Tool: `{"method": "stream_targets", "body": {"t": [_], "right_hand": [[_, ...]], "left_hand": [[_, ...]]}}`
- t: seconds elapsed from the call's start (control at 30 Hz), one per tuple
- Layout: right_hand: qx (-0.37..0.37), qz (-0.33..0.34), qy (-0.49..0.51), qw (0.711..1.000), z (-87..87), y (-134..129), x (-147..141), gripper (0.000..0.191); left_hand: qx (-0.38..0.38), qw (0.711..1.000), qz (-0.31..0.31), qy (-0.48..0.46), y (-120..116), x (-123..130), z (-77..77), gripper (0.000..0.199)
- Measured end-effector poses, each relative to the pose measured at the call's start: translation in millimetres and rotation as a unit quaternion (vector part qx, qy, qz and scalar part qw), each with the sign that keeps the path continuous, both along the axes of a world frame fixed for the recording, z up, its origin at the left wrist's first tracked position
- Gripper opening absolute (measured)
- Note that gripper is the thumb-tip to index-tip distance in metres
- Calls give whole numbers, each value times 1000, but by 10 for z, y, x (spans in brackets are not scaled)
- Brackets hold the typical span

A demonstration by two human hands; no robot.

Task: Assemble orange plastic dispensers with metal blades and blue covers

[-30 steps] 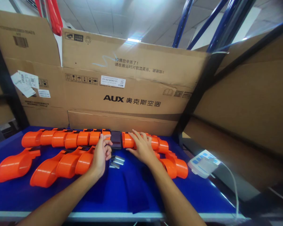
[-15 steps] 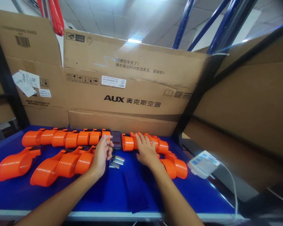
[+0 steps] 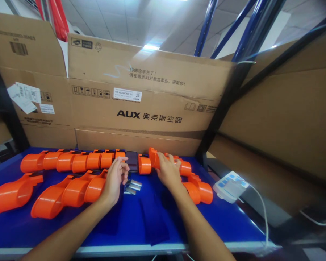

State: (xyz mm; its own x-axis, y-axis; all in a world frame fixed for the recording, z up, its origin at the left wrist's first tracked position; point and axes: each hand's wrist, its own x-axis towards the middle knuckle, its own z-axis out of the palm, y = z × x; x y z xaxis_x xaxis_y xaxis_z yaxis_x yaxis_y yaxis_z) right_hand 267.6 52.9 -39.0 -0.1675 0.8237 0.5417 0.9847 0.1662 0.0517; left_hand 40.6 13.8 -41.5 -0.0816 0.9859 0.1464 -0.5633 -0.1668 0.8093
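Several glossy orange bands, each looped into a ring, lie in rows on the blue table top. My right hand grips one orange band in the right-hand row; it is tilted up above its neighbours, and the fingers partly cover it. My left hand hovers by the near left row, fingers loosely bent and apart, with nothing visible in them. Just beyond it lies a dark phone. Small shiny metal pieces rest between my hands.
A strip of dark blue cloth lies near the table's front edge. At right sits a white device with blue keys and a white cable. A cardboard panel stands along the back, beside a black post.
My right hand has closed on an orange band and tipped it up out of its row. The left hand keeps its pose. The view has shifted slightly.
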Motion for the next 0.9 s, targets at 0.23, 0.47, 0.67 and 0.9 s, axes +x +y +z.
{"method": "stream_targets", "body": {"t": [0.23,0.47,0.67,0.9], "right_hand": [[51,14,75,996,134,-132,-27,70],[141,121,123,975,281,-388,-154,71],[72,326,67,940,174,-484,-331,72],[13,398,114,910,220,-572,-399,84]], "left_hand": [[16,999,25,17,19,0,-53,36],[30,999,41,14,58,12,-56,35],[32,998,-13,-58,9,49,19,46],[-26,998,9,-50,-7,12,47,42]]}}
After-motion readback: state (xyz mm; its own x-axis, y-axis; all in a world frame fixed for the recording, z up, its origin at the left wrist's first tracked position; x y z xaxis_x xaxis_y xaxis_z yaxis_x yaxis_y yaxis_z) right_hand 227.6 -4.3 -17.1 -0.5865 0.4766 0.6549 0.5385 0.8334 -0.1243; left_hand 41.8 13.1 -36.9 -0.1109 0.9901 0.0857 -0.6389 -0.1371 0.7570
